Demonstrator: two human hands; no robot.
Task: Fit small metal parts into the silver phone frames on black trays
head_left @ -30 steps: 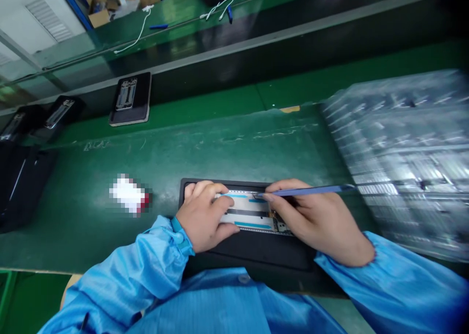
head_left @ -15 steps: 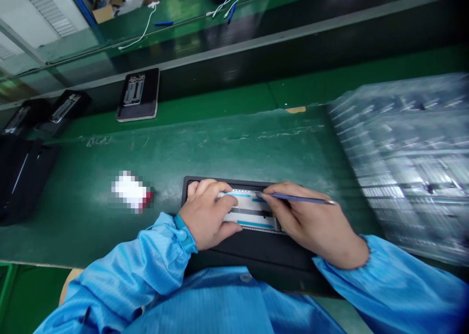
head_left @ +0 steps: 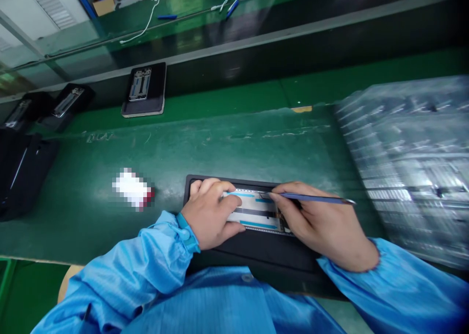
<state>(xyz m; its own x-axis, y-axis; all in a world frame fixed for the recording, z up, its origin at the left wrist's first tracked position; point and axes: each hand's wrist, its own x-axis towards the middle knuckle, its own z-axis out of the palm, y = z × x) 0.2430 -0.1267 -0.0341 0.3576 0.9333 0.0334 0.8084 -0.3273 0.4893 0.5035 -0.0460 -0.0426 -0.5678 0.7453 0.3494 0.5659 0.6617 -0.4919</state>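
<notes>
A phone frame (head_left: 252, 214), pale with blue strips, lies in a black padded tray (head_left: 264, 251) in front of me. My left hand (head_left: 210, 214) grips its left end, with fingers on the far edge and the thumb on the near side. In my right hand (head_left: 318, 221), a slim dark-blue pen-shaped tool (head_left: 315, 197) is pinched between thumb and fingers. Its thin tip points left over the far edge of the frame; whether it touches cannot be made out. My right fingers partly cover the frame's right end.
At right lies a blurred stack of clear plastic trays (head_left: 414, 167). A black pad (head_left: 157, 92) carrying another phone frame (head_left: 140, 84) sits at the back left. Dark holders (head_left: 68, 104) with frames stand farther left. A pixelated white-and-red item (head_left: 132, 189) rests left of my hands.
My right hand and the tool have slid slightly right along the frame, uncovering more of its right end. The left hand keeps its grip. The whole view has shifted a little.
</notes>
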